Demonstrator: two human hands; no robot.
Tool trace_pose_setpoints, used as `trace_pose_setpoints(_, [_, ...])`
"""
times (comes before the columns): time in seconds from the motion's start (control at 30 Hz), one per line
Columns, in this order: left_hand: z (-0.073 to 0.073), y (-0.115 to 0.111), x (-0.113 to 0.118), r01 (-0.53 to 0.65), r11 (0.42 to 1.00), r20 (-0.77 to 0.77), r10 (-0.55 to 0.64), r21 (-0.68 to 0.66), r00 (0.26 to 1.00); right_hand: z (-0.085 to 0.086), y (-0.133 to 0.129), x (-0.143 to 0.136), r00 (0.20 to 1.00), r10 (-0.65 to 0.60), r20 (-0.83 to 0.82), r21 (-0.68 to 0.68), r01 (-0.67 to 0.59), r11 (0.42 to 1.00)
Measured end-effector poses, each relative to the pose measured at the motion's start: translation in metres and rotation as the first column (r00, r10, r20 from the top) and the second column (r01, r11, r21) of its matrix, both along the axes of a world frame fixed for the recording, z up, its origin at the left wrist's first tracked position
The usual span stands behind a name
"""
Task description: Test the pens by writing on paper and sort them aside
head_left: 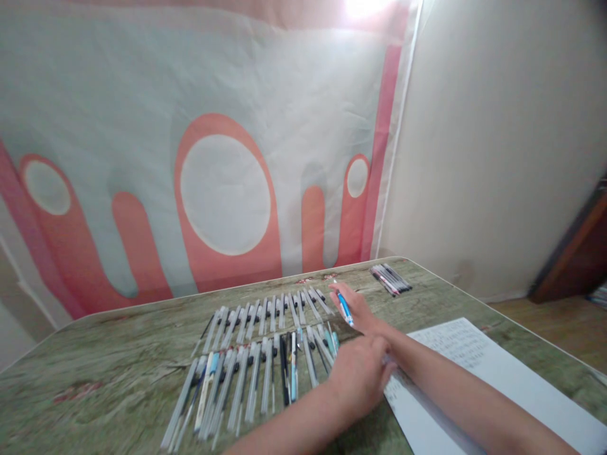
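Note:
A blue and white pen (344, 308) is in my right hand (356, 308), above the table near the right end of the back row of pens. My left hand (363, 373) is closed beside my right forearm, over the left edge of the written paper (455, 344); what its fingers hold, if anything, is hidden. Several clear pens with dark grips lie in a back row (262, 316). A front row (239, 385) holds more clear pens, with blue, white and black ones among them.
A small bundle of pens (391, 279) lies at the table's back right. The greenish wood-patterned table (118, 392) reaches a pink and grey printed cloth (227, 189). A plain wall stands on the right, with a dark brown object (576, 253) at the far right.

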State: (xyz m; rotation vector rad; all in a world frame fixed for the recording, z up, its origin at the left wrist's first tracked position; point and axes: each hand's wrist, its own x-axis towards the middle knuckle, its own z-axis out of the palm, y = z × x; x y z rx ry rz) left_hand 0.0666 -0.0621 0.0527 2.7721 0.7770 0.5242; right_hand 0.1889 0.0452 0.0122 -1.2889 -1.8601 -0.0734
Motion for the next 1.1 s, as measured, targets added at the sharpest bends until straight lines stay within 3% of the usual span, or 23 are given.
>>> trace_pose_setpoints(0.07, [0.008,0.015,-0.007,-0.160,0.986,0.051,0.162,-0.041,0.985,-0.005,0.000,0.005,0.999,-0.034,-0.006,0.010,0.034,0.999])
trace_pose_setpoints(0.17, [0.009,0.035,-0.014,-0.218,0.972,0.087,0.225,-0.085,0.970,-0.010,0.005,0.010,0.997,-0.078,-0.019,0.036,0.079,0.996])
trace_pose_setpoints(0.4, [0.001,0.052,-0.018,-0.019,0.991,0.230,0.049,-0.130,0.972,-0.013,0.007,0.007,0.997,-0.072,0.022,0.073,0.071,0.995])
trace_pose_setpoints(0.57, [0.001,0.050,-0.017,0.007,0.985,0.280,0.043,-0.172,0.959,-0.009,0.003,0.005,0.999,-0.025,-0.038,0.037,0.026,0.999])
trace_pose_setpoints(0.67, [0.002,0.050,-0.018,-0.031,0.985,0.289,0.080,-0.171,0.954,-0.009,0.004,0.005,0.984,-0.005,-0.179,-0.048,-0.004,0.999])
trace_pose_setpoints(0.77, [0.002,0.052,-0.019,-0.079,0.982,0.291,0.127,-0.171,0.948,-0.007,0.009,0.007,0.891,0.010,-0.454,-0.143,-0.084,0.986])
trace_pose_setpoints(0.83, [0.001,0.054,-0.020,-0.100,0.979,0.294,0.149,-0.176,0.944,-0.003,0.011,0.010,0.788,0.022,-0.615,-0.262,-0.231,0.937])
trace_pose_setpoints(0.87, [0.000,0.055,-0.020,-0.108,0.979,0.297,0.157,-0.176,0.942,0.000,0.012,0.012,0.742,0.027,-0.670,-0.331,-0.332,0.883])
trace_pose_setpoints(0.93, [-0.001,0.057,-0.020,-0.111,0.979,0.296,0.159,-0.173,0.942,0.007,0.009,0.017,0.687,0.050,-0.725,-0.442,-0.520,0.731])
trace_pose_setpoints(1.0, [-0.001,0.057,-0.020,-0.103,0.980,0.272,0.147,-0.169,0.951,0.015,0.004,0.021,0.676,0.110,-0.728,-0.491,-0.627,0.605])
trace_pose_setpoints(1.03, [0.000,0.056,-0.020,-0.102,0.981,0.251,0.142,-0.168,0.957,0.018,0.002,0.023,0.681,0.142,-0.718,-0.503,-0.649,0.570])
trace_pose_setpoints(1.1, [0.002,0.052,-0.019,-0.125,0.978,0.189,0.156,-0.165,0.969,0.023,0.001,0.026,0.705,0.174,-0.687,-0.516,-0.643,0.567])
